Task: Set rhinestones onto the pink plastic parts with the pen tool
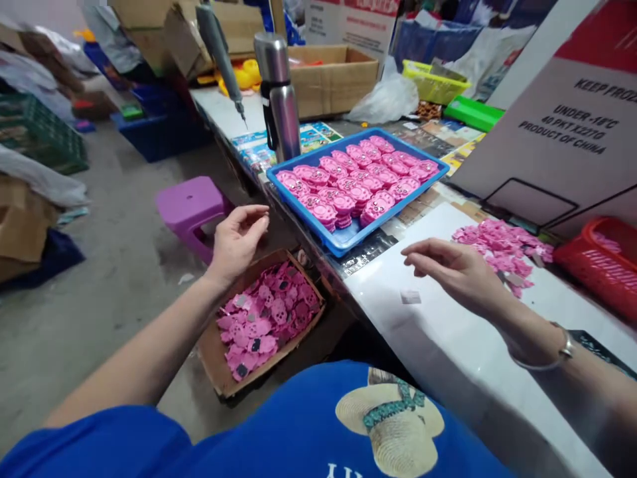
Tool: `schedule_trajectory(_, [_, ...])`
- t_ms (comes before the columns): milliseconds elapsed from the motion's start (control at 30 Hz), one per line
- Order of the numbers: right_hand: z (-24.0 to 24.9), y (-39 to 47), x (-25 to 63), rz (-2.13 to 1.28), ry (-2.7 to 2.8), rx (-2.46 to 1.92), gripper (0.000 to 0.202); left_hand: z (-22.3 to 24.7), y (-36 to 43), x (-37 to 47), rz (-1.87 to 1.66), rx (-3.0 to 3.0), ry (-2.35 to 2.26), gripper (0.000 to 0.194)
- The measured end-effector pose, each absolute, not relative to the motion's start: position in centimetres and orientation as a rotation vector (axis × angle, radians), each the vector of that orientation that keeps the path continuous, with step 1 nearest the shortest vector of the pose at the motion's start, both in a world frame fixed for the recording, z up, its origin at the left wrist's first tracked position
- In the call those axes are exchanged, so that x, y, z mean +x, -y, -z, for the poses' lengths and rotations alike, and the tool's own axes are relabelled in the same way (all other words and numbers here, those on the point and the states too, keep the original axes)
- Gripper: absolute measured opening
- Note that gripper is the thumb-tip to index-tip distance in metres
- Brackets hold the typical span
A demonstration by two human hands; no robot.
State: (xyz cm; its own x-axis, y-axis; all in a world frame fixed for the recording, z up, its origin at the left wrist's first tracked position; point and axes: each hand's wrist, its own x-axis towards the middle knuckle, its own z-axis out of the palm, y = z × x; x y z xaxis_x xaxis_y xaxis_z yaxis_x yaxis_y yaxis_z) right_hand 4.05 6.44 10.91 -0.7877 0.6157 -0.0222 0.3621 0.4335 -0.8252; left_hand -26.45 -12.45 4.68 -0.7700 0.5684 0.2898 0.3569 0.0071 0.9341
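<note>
My left hand [237, 240] hovers over the gap between the purple stool and the table, fingers loosely bent and thumb a little apart, with nothing visible in it. Below it stands a cardboard box [212, 372] of loose pink skull-shaped plastic pieces [271, 309], some showing dark or grey squares. My right hand [450, 269] is above the white table surface, fingers stretched forward and holding nothing I can see. A small pale rectangular piece [411, 297] lies under its fingertips. Beyond both hands, a blue tray [343, 245] holds stacked pink pieces [358, 176] in rows.
A heap of pink pieces [502, 249] lies right of my right hand, beside a red basket [597, 265]. Behind the tray stand a steel flask [286, 113] and a hanging screwdriver [221, 56]. The purple stool [192, 202] is at left; a large printed carton [552, 133] at right.
</note>
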Motion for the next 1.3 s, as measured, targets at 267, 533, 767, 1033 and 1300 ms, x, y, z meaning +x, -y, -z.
schedule_trajectory(267, [-11.7,-12.1,-1.2,-1.224,2.311,-0.794,0.019,-9.6,5.4,-27.3,-1.405,1.769,-2.133,0.022])
schedule_trajectory(533, [-11.4,-10.0,-8.8,-1.561,2.347,-0.749,0.005,-8.2,1.8,-29.2,-1.259,1.806,-2.137,0.019])
schedule_trajectory(767, [-11.1,-8.0,-12.1,-2.043,1.946,-1.059,0.014,-6.8,1.3,-30.5,-1.294,1.904,-2.293,0.02])
schedule_trajectory(1033, [-10.5,-8.0,-12.0,-1.95,1.975,-1.216,0.009,-4.7,0.2,-34.9,-1.831,1.375,-2.403,0.026])
schedule_trajectory(1300, [-10.2,-7.2,-12.4,-1.733,2.281,-1.121,0.017,-0.5,-1.4,-38.3,-2.035,0.779,-2.253,0.019])
